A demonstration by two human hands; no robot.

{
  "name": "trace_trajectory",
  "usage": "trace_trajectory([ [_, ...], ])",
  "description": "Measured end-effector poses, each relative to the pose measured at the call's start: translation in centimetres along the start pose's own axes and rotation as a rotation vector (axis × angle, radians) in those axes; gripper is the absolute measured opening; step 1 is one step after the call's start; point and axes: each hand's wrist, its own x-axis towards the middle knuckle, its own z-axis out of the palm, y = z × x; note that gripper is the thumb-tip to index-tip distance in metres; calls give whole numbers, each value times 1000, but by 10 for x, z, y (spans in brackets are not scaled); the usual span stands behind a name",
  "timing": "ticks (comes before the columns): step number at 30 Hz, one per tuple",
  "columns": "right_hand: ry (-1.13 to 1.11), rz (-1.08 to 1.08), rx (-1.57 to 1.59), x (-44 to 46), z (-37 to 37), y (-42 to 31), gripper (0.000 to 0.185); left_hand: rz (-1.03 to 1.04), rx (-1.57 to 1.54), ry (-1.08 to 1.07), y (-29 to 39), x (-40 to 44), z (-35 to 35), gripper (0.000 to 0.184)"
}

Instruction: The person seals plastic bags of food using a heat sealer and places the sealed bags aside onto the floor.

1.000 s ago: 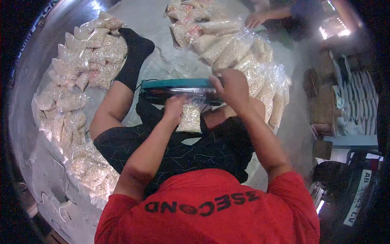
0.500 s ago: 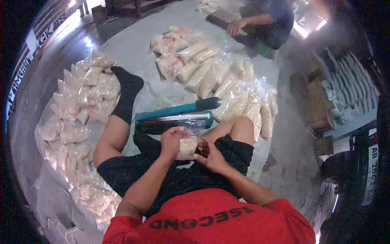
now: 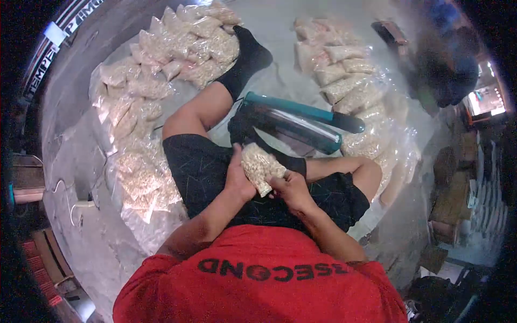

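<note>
In front of my lap is a small clear plastic bag of pale beans (image 3: 257, 164), held tilted between both hands. My left hand (image 3: 238, 177) lies along the bag's left side and supports it, one finger pointing up. At the lower right corner, my right hand (image 3: 293, 192) pinches the plastic with thumb and fingers. Just beyond the bag, a teal and black hand-lever bag sealer (image 3: 291, 121) lies slantwise between my legs. Its long arm with a dark grip (image 3: 349, 123) points to the right.
Filled bags (image 3: 186, 46) are spread along my left side on a pale sheet (image 3: 283, 81). More filled bags (image 3: 350, 89) lie in rows to the right. Another person (image 3: 444, 59) sits at the upper right. Cardboard boxes (image 3: 452, 199) stand at the far right.
My view has turned, so the scene has shifted. The bag has been tilted, and my right hand has moved to its lower corner. My left hand now lies lower along its side.
</note>
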Motion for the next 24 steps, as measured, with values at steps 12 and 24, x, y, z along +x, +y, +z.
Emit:
trace_trajectory([
  [12, -700, -209, 1162, 13, -58, -9, 76, 906, 1895, -827, -45, -44, 98, 130],
  [24, -669, -111, 1362, 65, -78, 41, 88, 774, 2317, -1196, -80, -15, 74, 129],
])
